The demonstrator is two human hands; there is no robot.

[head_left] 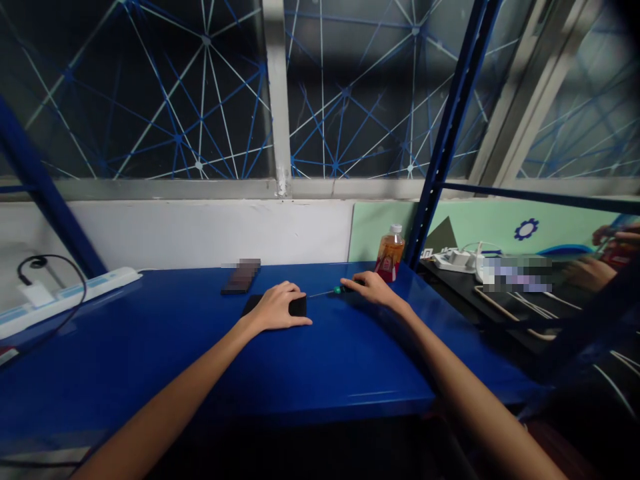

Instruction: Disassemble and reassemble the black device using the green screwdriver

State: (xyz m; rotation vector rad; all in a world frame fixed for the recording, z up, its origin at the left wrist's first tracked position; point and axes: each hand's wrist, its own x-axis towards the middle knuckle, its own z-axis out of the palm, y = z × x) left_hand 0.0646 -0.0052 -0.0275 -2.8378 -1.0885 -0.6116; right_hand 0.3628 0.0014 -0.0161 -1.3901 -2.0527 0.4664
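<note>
On the blue table (200,373), a flat black object (299,307) lies under my left hand (277,307). That hand rests over the object, its thumb and fingers apart around the right part. My right hand (370,288) is closed around the handle of a screwdriver (337,290) with a green collar. The thin shaft points left, and its tip is close to the black object's right edge; whether they touch I cannot tell. Part of the black object is hidden beneath my left hand.
A dark flat item (239,279) lies behind my left hand. A drink bottle (390,253) stands behind my right hand. A white power strip (65,303) is at the left. Beyond the blue rack post (445,133), another person's hands (595,273) show near cables.
</note>
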